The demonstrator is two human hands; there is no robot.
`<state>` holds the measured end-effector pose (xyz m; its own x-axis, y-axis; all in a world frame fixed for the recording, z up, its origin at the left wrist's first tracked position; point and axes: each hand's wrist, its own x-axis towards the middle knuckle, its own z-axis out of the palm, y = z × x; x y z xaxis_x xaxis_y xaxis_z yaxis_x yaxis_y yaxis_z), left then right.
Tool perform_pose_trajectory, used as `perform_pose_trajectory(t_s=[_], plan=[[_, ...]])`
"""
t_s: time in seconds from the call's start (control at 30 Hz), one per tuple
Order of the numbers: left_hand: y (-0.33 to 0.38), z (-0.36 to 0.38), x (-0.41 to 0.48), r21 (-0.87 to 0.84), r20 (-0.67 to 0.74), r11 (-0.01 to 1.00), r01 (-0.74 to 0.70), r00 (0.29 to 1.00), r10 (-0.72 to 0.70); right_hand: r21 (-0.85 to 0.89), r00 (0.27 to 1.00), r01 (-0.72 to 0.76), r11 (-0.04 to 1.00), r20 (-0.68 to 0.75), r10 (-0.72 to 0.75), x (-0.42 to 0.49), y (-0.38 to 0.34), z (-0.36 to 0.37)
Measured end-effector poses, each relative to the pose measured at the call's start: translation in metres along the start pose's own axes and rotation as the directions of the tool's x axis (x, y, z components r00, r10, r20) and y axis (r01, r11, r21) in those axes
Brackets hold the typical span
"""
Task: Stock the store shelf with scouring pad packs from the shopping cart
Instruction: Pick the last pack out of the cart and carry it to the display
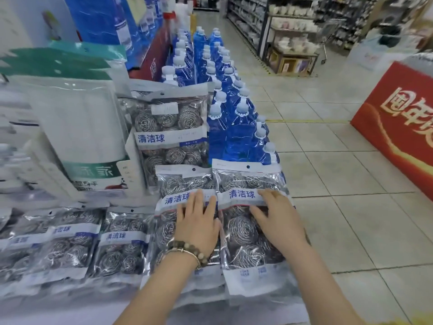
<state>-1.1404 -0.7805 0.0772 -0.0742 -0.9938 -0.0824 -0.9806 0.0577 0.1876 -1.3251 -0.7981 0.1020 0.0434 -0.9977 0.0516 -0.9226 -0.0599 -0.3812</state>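
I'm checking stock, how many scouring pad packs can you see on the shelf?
6 packs: one under the left hand, one under the right hand, three flat further left, one upright behind. More may lie hidden underneath.

Low display shelf [70, 306]: bare front strip at 7 o'clock, blurred. Scouring pad packs [119, 242] lie flat in a row from 9 to 5 o'clock, edges touching. Upright packs [168, 127] at centre. White cloth packs [82, 127] stand at 10 o'clock. Blue bottles [234, 127] in rows run toward 12 o'clock.
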Motion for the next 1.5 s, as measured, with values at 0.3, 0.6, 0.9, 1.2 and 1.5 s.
perform_pose_trajectory(t_s=[0.3,0.6,0.9,1.2,1.5], plan=[[-0.015,0.007,0.001,0.075,0.061,0.997,-0.014,0.998,0.01,-0.214,0.974,0.167,0.962,0.185,-0.128,0.012,0.0,0.026],[-0.019,0.011,-0.002,0.063,0.058,0.997,-0.033,0.998,0.029,-0.285,0.968,0.198,0.938,0.205,-0.142,0.006,0.001,0.036],[-0.009,0.013,0.007,0.108,0.093,0.994,-0.015,0.996,0.005,-0.288,0.965,0.211,0.934,0.213,-0.152,0.013,-0.003,0.047],[-0.006,0.011,0.004,0.088,0.087,0.996,-0.003,0.996,-0.004,-0.313,0.965,0.197,0.929,0.229,-0.127,0.013,-0.003,0.048],[-0.006,0.007,0.004,0.019,0.071,1.0,0.0,0.998,-0.001,-0.294,0.962,0.184,0.938,0.248,-0.111,0.014,-0.006,0.034]])
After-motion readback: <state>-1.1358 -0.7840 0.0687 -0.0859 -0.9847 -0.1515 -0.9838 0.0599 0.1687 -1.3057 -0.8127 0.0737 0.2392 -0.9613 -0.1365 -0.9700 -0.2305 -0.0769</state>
